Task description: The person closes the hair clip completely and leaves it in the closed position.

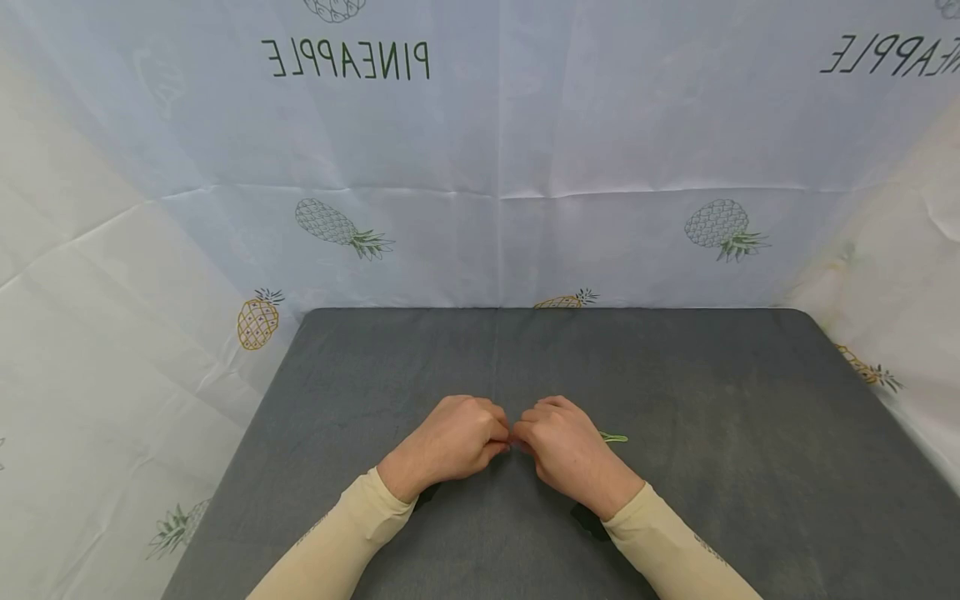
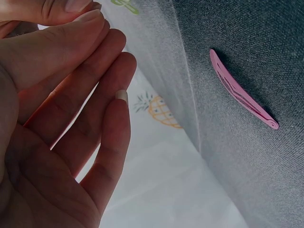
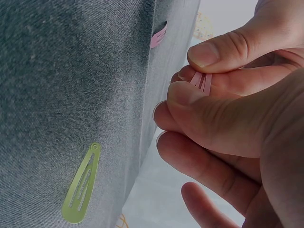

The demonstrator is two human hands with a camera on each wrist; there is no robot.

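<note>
Pink showed where the left hand (image 1: 459,437) and right hand (image 1: 567,450) together pinched a hair clip (image 3: 202,83) over the grey table (image 1: 720,433). On it, another pink clip (image 2: 239,92) lay near the left hand, and a green clip (image 1: 617,437) just right of the right hand.

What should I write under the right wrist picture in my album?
Left hand and right hand pinch a pink hair clip; a green clip and second pink clip lie on gray fabric.

A pineapple-print curtain (image 1: 450,133) (lettering (image 1: 345,60) reversed, material unclear) hangs behind the grey table (image 1: 712,400).
</note>
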